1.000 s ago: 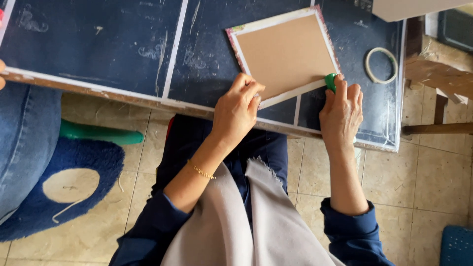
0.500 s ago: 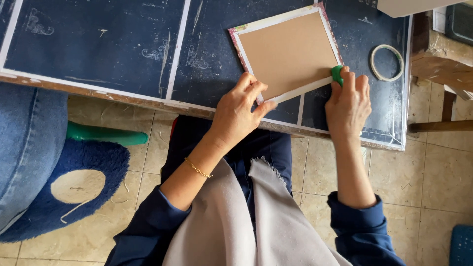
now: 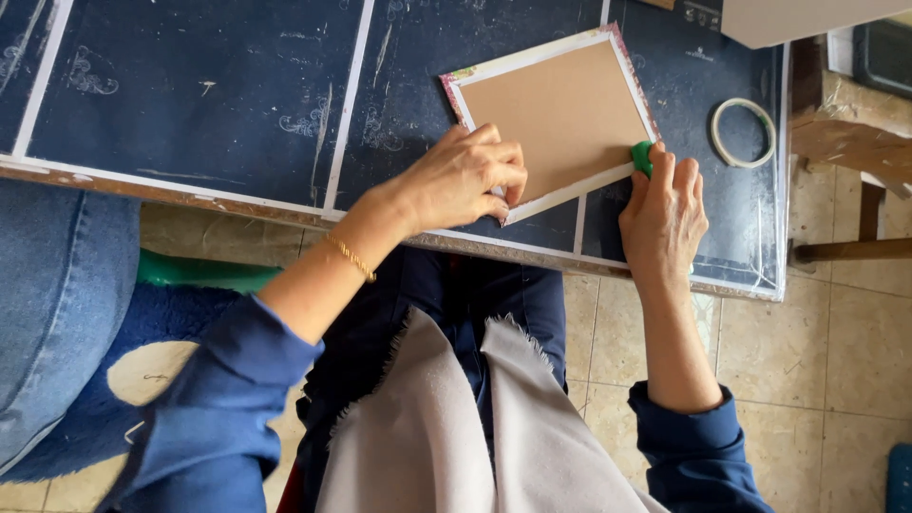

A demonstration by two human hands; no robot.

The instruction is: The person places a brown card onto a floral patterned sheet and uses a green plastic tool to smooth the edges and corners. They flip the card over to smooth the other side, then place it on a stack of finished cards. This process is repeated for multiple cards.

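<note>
Left hand (image 3: 463,178) pins board (image 3: 556,114) corner — right hand (image 3: 665,214) presses green tool (image 3: 643,156) at its edge.

We count one brown card panel (image 3: 556,119) with patterned border on worktop (image 3: 218,104). One green tool (image 3: 643,157). One tape ring (image 3: 743,133). Two hands: left hand (image 3: 465,176), right hand (image 3: 665,214). One gold bracelet (image 3: 351,256). One blue rug (image 3: 85,380) on floor.

dark tabletop (image 3: 209,104) left of the board (image 3: 560,114) lies open; tape ring (image 3: 743,133) crowds the right.
</note>
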